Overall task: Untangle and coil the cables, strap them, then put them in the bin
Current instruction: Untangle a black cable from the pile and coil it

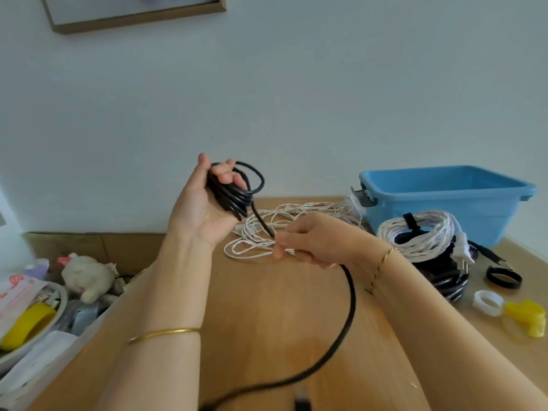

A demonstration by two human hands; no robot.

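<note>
While left grip [204, 203] and right grip [308, 238] clasp black cable [351, 295], white tangle [296, 210] lies beside blue bin [430, 207].

A room in a home is suggested. A gold-framed picture [139, 21] is hung on a plain pale wall [326, 84], against which a wooden table [267, 321] is set. Beside the table, a cardboard box [98, 244] is filled with household odds and ends, among them a white plush toy [86, 277] and a yellow tape roll [26, 324]. A blue plastic bin [444, 209] is placed on the tabletop.
</note>
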